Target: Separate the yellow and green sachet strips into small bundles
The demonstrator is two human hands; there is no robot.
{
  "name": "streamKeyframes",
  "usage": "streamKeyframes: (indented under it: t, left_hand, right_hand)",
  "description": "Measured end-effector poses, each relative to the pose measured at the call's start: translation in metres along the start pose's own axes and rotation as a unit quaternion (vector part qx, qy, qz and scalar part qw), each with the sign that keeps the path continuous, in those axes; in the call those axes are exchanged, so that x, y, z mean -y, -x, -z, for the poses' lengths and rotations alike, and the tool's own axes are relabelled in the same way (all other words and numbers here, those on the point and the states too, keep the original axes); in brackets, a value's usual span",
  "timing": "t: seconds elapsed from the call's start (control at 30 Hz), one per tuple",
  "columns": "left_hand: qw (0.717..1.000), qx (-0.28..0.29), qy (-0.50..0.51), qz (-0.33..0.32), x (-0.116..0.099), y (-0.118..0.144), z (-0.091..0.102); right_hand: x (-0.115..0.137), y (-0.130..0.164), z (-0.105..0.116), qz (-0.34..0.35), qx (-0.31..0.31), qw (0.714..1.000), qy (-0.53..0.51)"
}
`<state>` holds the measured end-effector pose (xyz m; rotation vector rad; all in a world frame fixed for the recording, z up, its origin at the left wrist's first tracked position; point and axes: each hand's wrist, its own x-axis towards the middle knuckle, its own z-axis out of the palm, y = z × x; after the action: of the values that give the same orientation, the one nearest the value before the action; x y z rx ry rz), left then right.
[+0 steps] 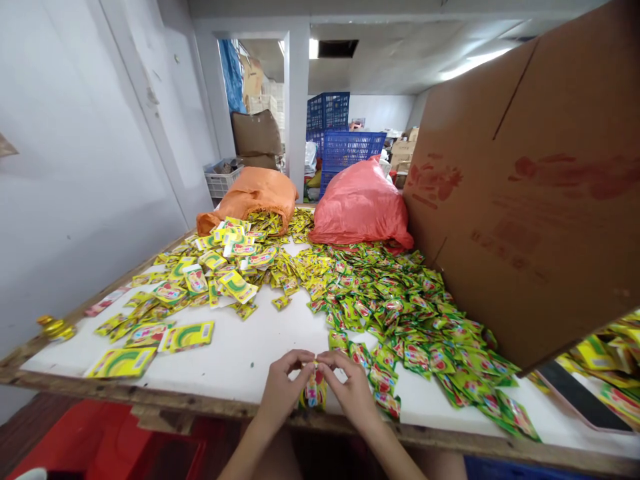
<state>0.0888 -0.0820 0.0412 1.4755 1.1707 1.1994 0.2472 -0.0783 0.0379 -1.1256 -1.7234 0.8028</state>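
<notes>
Your left hand [286, 385] and right hand [351, 387] share one printed packet [315, 392], each grip pinched on its upper edge, at the counter's [235, 363] near edge. Green sachets [400, 300] heap beside your right hand; yellow packets [187, 337] lie left.

Right of centre, packets [400, 300] are shining in glossy, crinkled plastic film. In the upper middle, bags [360, 207] are showing thin, creased plastic, and crates [350, 150] stiffer lattice plastic. At right, a box [525, 173] is presenting matt cardboard. The bench [280, 333] is showing a smooth top and, along the bottom, a rough wooden edge [225, 405]. At left, the wall [100, 167] is looking smooth.
</notes>
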Motion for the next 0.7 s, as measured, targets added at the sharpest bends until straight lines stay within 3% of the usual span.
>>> streamKeyframes:
  t: [0.3, 0.43, 0.57, 0.63, 0.7]
  left_hand:
    - [1.0, -0.012, -0.006, 0.014, 0.003, -0.007, -0.001]
    - [1.0, 0.002, 0.02, 0.018, 0.009, -0.005, 0.003]
    - [1.0, 0.01, -0.021, -0.019, 0.006, 0.004, 0.002]
    - [0.998, 0.024, -0.035, -0.039, 0.004, 0.007, 0.002]
    - [0.997, 0.042, -0.043, -0.051, 0.005, 0.006, 0.009]
  right_hand:
    - [0.003, -0.01, 0.004, -0.021, 0.007, 1.0, 0.011]
    - [0.003, -0.002, -0.001, -0.025, 0.006, 0.999, -0.022]
    - [-0.002, 0.011, -0.012, -0.04, 0.002, 0.997, -0.06]
    - [-0.006, 0.017, -0.006, -0.045, 0.006, 0.998, -0.046]
    - [-0.015, 0.023, 0.014, -0.045, 0.014, 0.999, 0.021]
